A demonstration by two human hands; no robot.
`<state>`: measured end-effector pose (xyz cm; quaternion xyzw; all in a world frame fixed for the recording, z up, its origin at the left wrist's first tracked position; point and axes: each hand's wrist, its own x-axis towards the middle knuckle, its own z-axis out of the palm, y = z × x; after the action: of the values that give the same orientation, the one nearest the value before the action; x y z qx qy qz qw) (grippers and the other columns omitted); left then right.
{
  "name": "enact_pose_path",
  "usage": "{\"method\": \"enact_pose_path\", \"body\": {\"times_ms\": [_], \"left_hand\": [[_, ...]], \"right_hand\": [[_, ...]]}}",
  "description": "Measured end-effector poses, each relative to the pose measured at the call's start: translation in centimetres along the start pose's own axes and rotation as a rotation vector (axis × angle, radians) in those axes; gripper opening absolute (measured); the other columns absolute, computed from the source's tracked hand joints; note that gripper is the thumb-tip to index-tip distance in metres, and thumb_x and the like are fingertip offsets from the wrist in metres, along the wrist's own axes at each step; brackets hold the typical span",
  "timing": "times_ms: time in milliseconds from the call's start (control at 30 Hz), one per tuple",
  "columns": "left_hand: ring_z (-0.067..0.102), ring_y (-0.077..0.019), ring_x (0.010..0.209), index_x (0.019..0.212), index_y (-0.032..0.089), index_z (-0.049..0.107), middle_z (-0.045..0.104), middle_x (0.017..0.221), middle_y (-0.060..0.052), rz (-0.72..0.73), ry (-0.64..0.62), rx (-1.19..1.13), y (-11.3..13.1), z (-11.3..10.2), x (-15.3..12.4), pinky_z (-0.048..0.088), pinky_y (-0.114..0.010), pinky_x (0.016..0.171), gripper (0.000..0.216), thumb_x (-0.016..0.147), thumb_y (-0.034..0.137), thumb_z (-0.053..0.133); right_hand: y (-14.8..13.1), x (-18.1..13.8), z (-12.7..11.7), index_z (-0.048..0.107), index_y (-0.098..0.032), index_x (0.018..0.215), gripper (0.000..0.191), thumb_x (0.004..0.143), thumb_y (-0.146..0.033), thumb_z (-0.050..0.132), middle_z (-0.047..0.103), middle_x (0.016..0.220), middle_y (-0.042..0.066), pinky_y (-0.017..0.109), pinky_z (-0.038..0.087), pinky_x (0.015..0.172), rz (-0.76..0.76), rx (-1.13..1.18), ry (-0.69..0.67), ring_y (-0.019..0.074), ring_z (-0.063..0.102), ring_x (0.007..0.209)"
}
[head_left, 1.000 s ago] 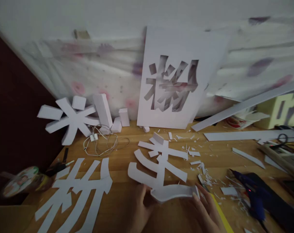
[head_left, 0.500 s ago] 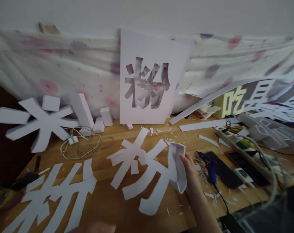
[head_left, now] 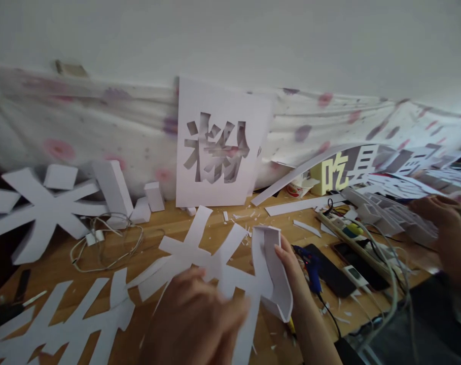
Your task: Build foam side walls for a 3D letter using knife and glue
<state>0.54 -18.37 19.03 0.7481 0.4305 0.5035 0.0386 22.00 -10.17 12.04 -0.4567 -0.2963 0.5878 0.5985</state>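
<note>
1. White cut-board character [head_left: 245,278]: mid-view, above or on the wooden worktop [head_left: 160,223]; contact with the wood impossible to tell. Turned within the last second: walled stroke [head_left: 266,263] now at the right, formerly at the near side.
2. Right hand [head_left: 292,263]: thumb and fingers pinching the outer wall of that stroke; sole grip clearly visible.
3. Left hand [head_left: 196,314]: raised from the bottom edge of the view since half a second ago; motion-blurred, in front of the character and hiding part of its near strokes. Cannot tell whether spread or closed, nor whether touching.
4. Meaning, by judgement: earlier two-handed hold given up, weight on the right hand, left hand free to move about the piece; gluing apparently paused.
5. Blue hot-glue gun [head_left: 313,271]: lying just beside the right hand, unheld.
6. Second flat cut-out character [head_left: 72,322]: lower left, flat on the worktop, well apart from the right hand.
7. Thick white star-shaped stroke block [head_left: 55,205]: far left, behind the second character.
8. White panel with character-shaped opening [head_left: 215,195]: leaning upright at the back.
9. Another person's hand [head_left: 437,213]: newly in view at the right, near pale cut pieces [head_left: 390,220].
</note>
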Motion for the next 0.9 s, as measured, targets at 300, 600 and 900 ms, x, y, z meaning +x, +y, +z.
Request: {"method": "enact_pose_path", "body": {"times_ms": [300,600,900], "left_hand": [[0.046,-0.035,0.128,0.137,0.022,0.049,0.053,0.137,-0.016,-0.065,-0.112,0.249,-5.5,9.0,3.0,0.035,-0.067,0.103,0.041,0.096,0.023,0.051],[0.041,-0.0308,0.128,0.111,0.03,0.062,0.055,0.131,-0.006,-0.103,-0.04,0.116,-4.4,8.8,2.6,0.033,-0.062,0.103,0.024,0.094,0.015,0.052],[0.046,-0.0291,0.121,0.094,0.028,0.068,0.065,0.114,-0.003,-0.163,0.022,0.068,-4.4,8.4,3.2,0.033,-0.057,0.102,0.015,0.092,0.016,0.059]], "right_hand": [[-0.9,-2.7,1.9,0.062,-0.033,0.125,0.056,0.073,-0.043,0.079,0.074,0.108,0.003,0.029,0.055,0.064,-0.118,-0.015,-0.101,0.0217,0.071,0.079],[1.0,-2.3,1.3,0.064,-0.033,0.125,0.061,0.069,-0.049,0.083,0.071,0.12,0.006,0.036,0.051,0.09,-0.347,-0.073,-0.245,0.027,0.067,0.108],[2.2,-1.8,0.6,0.062,-0.036,0.126,0.06,0.071,-0.054,0.079,0.068,0.127,0.005,0.035,0.05,0.095,-0.306,-0.064,-0.318,0.0272,0.064,0.115]]}}
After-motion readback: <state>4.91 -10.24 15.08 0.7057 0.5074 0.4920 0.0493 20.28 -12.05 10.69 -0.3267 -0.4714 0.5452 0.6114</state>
